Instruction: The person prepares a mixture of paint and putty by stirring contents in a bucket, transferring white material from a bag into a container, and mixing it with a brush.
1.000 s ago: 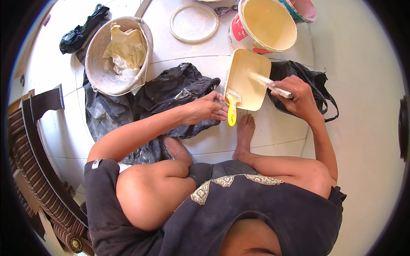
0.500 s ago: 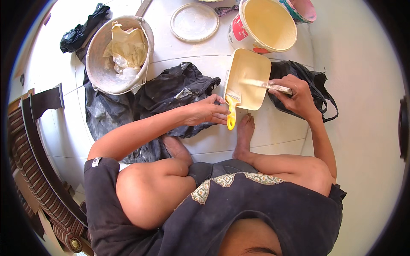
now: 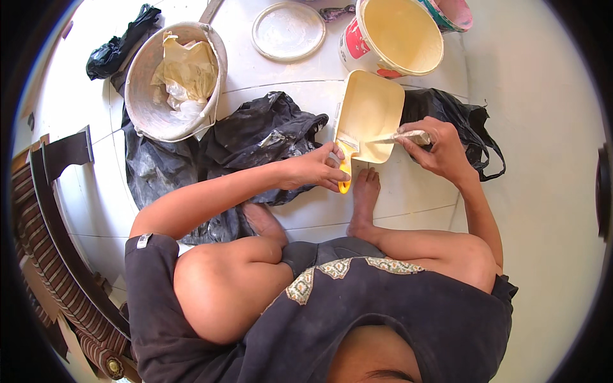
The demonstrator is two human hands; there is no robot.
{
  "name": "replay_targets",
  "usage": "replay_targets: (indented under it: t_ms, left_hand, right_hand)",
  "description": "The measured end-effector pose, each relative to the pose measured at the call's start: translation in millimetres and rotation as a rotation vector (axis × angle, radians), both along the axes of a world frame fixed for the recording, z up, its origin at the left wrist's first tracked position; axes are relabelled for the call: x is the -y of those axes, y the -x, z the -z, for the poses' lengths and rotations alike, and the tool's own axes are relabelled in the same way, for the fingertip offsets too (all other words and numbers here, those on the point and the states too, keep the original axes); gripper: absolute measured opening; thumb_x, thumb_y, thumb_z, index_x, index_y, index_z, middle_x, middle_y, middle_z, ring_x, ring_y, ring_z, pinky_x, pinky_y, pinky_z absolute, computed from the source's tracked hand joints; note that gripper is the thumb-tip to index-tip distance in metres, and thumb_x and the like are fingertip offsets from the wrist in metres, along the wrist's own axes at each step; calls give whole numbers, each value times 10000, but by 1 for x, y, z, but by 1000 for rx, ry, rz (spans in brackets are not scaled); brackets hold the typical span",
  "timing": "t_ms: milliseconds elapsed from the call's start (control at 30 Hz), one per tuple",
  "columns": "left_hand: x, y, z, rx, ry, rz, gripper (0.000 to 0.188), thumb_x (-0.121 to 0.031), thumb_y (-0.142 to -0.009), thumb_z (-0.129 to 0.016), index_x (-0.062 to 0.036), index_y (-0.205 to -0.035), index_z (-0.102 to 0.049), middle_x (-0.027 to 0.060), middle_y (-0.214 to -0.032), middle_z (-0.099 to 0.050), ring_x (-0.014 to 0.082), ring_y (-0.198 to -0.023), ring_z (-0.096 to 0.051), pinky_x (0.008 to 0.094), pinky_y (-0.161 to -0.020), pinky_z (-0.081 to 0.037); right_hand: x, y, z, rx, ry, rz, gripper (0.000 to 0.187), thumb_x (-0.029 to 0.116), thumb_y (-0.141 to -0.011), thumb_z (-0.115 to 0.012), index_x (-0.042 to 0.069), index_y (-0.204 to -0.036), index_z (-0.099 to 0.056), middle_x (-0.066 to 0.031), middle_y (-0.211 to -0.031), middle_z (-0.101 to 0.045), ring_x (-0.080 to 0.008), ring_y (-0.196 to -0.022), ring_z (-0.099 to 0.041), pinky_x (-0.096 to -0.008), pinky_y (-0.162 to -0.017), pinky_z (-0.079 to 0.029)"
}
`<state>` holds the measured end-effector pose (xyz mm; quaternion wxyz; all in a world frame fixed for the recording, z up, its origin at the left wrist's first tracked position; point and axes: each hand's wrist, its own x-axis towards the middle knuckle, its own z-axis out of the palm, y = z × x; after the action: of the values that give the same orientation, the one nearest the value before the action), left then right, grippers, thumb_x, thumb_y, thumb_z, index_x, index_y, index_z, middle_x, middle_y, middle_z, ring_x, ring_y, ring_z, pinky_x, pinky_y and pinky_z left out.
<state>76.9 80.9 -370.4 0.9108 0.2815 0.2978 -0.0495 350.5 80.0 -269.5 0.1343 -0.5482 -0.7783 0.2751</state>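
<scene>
In the head view we see a seated person bent over a white tiled floor [image 3: 549, 191], both bare hands on one job.

The left hand [image 3: 316, 173] is closed around the yellow handle [image 3: 345, 175] of a scoop [image 3: 369, 115], its fingers [image 3: 334, 157] wrapped about the upper part of the grip while the handle's tip pokes out below the hand. The scoop is a flat, dustpan-like tray coated in cream paint; it lies just ahead of the person's foot [image 3: 364, 201], with its long axis running from the handle near the body away toward the paint bucket [image 3: 393, 35], tilted slightly to the right.

The right hand [image 3: 440, 150] is closed on the handle of a scraper [image 3: 403, 136]. The paint-smeared blade points left from that hand, roughly crosswise to the scoop's axis, and its tip lies on the inside of the scoop's lower right part. So the scoop lies to the left of the right hand's fingers and just beyond the left hand; both hands are in contact with it, the left directly, the right through the blade.

Around them: the open bucket of cream paint stands just beyond the scoop's far edge, a round lid [image 3: 288, 30] lies to its left, a grey basin [image 3: 143, 105] holds crumpled paper, and black plastic bags [image 3: 255, 137] spread under and between these. A striped chair [image 3: 45, 210] stands at the person's left.
</scene>
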Motion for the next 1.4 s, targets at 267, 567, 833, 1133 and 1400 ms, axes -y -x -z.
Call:
replay_targets:
  t_ms: [267,567,833,1133,1400]
  left_hand:
    - [0,-3,-9,117,-87,-17,401,-179,-967,-578,-92,-1295,-364,106,-1112,-513,186,-1039,-602,317,-942,-498]
    - [-14,-12,-27,-2,-491,-57,346,-250,-972,-611,-76,-1242,-481,70,-1089,-529,143,-1002,-581,298,-897,-485]
    - [2,-11,-25,63,-751,-174,332,-267,-909,-701,-46,-1107,-552,93,-834,-645,161,-776,-640,309,-722,-524]
    - [-1,-11,-47,88,-839,-47,327,-194,-914,-689,-41,-1166,-547,91,-989,-634,163,-862,-659,328,-829,-549]
    - [1,-12,-50,121,-858,-92,317,-201,-915,-685,-38,-1149,-548,102,-987,-643,176,-886,-674,343,-821,-565]
  right_hand:
    - [-22,-9,10,66,-258,98,179,123,-813,-759,30,-960,-717,-101,-780,-687,-260,-698,-621,-348,-646,-496]
    - [-7,0,8,-31,-46,124,188,154,-818,-768,27,-947,-719,-124,-765,-664,-244,-630,-605,-330,-578,-471]
    - [-15,-13,9,147,-301,113,168,147,-835,-742,23,-946,-717,-134,-783,-678,-256,-660,-618,-352,-614,-493]
    - [-6,6,15,-131,-25,99,158,139,-823,-756,25,-926,-719,-128,-726,-659,-231,-581,-608,-322,-542,-466]
    - [-24,-8,34,-82,-332,172,173,93,-857,-733,12,-1008,-711,-108,-872,-716,-188,-748,-685,-284,-668,-526]
